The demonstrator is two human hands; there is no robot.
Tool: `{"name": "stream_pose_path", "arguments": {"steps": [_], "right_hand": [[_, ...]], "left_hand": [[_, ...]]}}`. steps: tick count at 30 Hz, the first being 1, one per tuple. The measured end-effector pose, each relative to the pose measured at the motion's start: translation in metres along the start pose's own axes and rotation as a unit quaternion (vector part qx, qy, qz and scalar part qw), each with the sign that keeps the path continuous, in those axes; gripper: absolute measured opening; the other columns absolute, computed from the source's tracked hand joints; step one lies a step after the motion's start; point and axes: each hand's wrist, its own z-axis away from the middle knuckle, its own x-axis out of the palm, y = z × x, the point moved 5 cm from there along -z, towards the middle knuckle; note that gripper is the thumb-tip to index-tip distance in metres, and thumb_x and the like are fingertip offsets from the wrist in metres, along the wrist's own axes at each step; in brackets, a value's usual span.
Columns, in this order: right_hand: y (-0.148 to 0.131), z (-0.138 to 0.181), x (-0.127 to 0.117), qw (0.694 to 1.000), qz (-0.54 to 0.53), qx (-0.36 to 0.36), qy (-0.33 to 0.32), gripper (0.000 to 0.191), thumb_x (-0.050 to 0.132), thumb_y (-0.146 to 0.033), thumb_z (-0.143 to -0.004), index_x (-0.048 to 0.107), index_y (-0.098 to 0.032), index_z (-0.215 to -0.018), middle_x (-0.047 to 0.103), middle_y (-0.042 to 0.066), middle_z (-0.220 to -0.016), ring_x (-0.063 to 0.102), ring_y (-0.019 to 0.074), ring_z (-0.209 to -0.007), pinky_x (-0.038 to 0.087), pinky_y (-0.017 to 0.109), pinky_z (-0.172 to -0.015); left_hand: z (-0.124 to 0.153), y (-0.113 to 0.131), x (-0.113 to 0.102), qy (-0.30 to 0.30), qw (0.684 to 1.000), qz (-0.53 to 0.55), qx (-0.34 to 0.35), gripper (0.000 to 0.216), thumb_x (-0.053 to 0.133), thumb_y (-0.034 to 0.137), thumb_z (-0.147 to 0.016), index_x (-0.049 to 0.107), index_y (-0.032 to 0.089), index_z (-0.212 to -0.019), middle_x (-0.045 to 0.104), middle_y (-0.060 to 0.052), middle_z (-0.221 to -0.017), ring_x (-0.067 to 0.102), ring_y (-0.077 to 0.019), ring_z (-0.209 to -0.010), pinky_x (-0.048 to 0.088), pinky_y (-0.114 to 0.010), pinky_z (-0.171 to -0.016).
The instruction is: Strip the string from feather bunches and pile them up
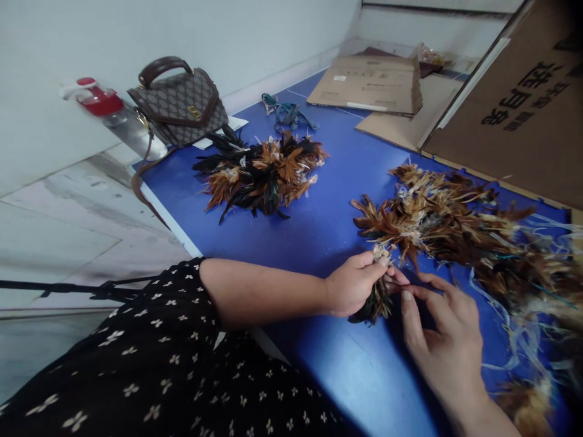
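My left hand (353,286) is closed round a small bunch of feathers (377,302), its dark tips pointing down and pale quill ends showing above the thumb. Just right of it, the thumb and forefinger of my right hand (449,337) are pinched together close to the left fingertips. What they pinch is too thin to make out. Beyond both hands lies a long pile of brown feather bunches (437,212), spreading to the right edge. Farther left rests another pile of orange-brown and black feathers (268,173).
The blue tabletop (337,164) carries a patterned handbag (182,106) and a red-capped bottle (121,118) at the far left. Dark green ribbons (289,114) lie at the back. Flattened cardboard (368,82) and a large carton (528,115) stand back right. Pale strings (514,340) trail at right.
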Motion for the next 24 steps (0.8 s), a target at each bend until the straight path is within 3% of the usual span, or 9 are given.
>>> {"name": "stream_pose_path", "arguments": {"steps": [3,6,11,18,24], "right_hand": [[0.014,-0.001,0.010,0.996,0.092,-0.012,-0.006,0.041,0.067,-0.042,-0.110,0.073,-0.017,-0.141,0.066,0.023,-0.158,0.061,0.0461,-0.145,0.049,0.072,-0.119],[0.026,0.002,0.021,0.990,0.143,-0.007,-0.021,0.047,0.063,-0.043,-0.112,0.072,-0.016,-0.148,0.067,0.022,-0.159,0.060,0.0480,-0.145,0.054,0.072,-0.115],[0.030,0.003,0.016,0.993,0.122,-0.010,-0.004,0.035,0.064,-0.036,-0.111,0.079,-0.014,-0.135,0.081,0.018,-0.132,0.073,0.0377,-0.112,0.060,0.061,-0.100],[-0.008,0.003,-0.017,0.997,-0.014,-0.047,0.067,0.020,0.079,-0.012,-0.099,0.081,-0.023,-0.116,0.084,0.009,-0.111,0.075,0.0254,-0.095,0.056,0.049,-0.097],[-0.018,0.007,-0.020,0.990,-0.117,-0.081,0.014,0.017,0.074,-0.004,-0.096,0.075,-0.021,-0.096,0.078,0.004,-0.092,0.072,0.0190,-0.080,0.059,0.039,-0.083]], "left_hand": [[-0.001,0.006,-0.003,0.039,0.999,-0.014,0.025,0.038,0.076,0.048,-0.106,0.058,0.016,-0.093,0.071,-0.004,-0.089,0.073,-0.0146,-0.082,0.059,-0.036,-0.095],[0.000,0.009,-0.003,0.044,0.997,-0.046,0.035,0.037,0.068,0.047,-0.111,0.057,0.016,-0.094,0.069,-0.003,-0.086,0.071,-0.0134,-0.078,0.059,-0.033,-0.085],[0.001,0.009,-0.003,0.049,0.996,-0.070,0.026,0.037,0.067,0.049,-0.111,0.055,0.017,-0.097,0.068,-0.002,-0.085,0.070,-0.0132,-0.075,0.059,-0.032,-0.078],[-0.001,0.015,-0.002,0.062,0.995,-0.074,0.030,0.030,0.057,0.038,-0.116,0.054,0.016,-0.095,0.065,0.000,-0.082,0.068,-0.0109,-0.071,0.058,-0.029,-0.075],[-0.002,0.014,-0.002,0.056,0.995,-0.067,0.045,0.032,0.062,0.040,-0.114,0.054,0.017,-0.094,0.065,0.001,-0.081,0.067,-0.0107,-0.070,0.056,-0.028,-0.073]]}}
